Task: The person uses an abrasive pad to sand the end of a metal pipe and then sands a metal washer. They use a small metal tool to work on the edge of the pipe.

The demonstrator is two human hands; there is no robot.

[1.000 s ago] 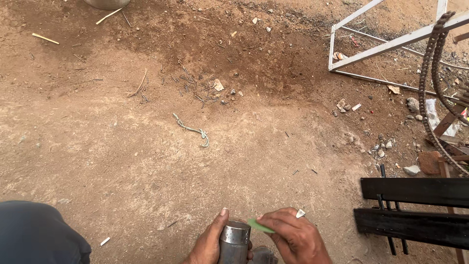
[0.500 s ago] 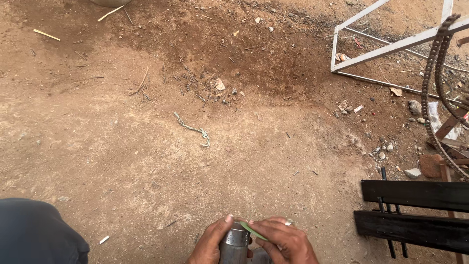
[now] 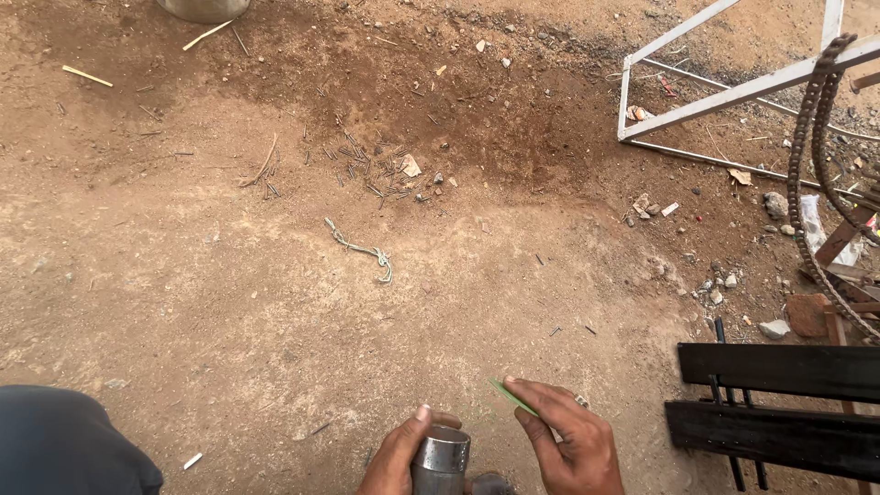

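At the bottom edge my left hand grips a short steel cylinder that stands upright, its round top facing the camera. Just to its right my right hand pinches a thin green strip between thumb and fingers; the strip points up and left, a little apart from the cylinder. Below the cylinder a dark round part shows, mostly cut off by the frame. Both hands hover over bare brown dirt.
A black slatted metal frame lies at the lower right. A white angle-iron frame and twisted rebar hoops stand at the upper right. A piece of twisted cord and scattered nails lie mid-ground. My dark trouser knee fills the lower left.
My right hand has drawn the green strip away from the cylinder's top toward the right. The left hand keeps its hold on the cylinder.
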